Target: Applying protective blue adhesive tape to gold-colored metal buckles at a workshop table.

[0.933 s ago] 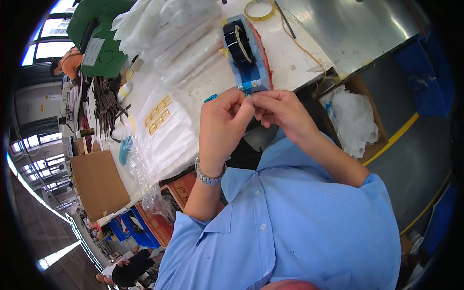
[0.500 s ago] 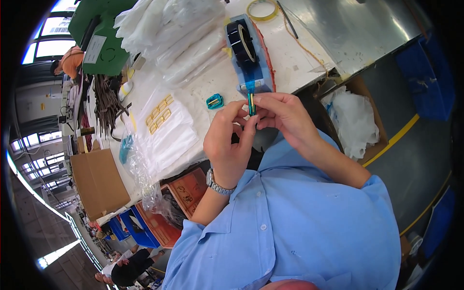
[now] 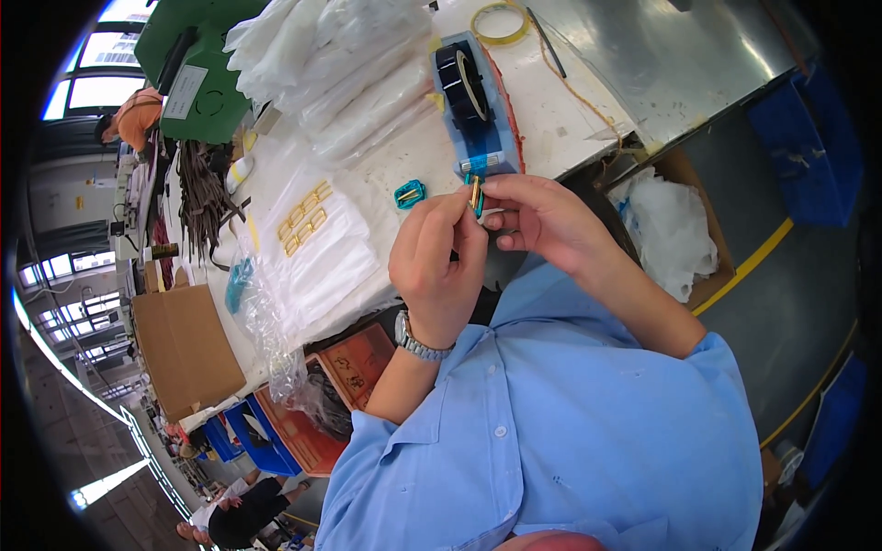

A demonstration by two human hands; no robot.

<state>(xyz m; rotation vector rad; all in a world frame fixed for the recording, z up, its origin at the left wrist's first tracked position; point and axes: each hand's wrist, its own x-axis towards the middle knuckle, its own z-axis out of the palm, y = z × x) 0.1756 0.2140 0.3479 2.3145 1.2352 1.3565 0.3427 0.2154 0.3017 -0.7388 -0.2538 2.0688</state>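
my left hand [image 3: 432, 253] and right hand [image 3: 556, 225] pinch the gold piece [image 3: 476, 191], fingertips closed; best to press its teal film [image 3: 480, 210] down smoothly, without creases.

Person wears a pale-blue short-sleeved shirt [image 3: 606, 404]; light buttons [image 3: 501, 432] along its placket [image 3: 508, 468]; small dark marks [image 3: 558, 480] right of the placket; metal-banded left-wrist watch [image 3: 418, 342].

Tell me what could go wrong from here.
The small gold-coloured piece with blue-green film is pinched in the fingertips of the left hand and right hand, so it might slip.

Both hands are close to the tape dispenser's near end and might bump it.

The unwrapped gold-coloured buckles lie loose on white sheeting; a tug on it could scatter them.
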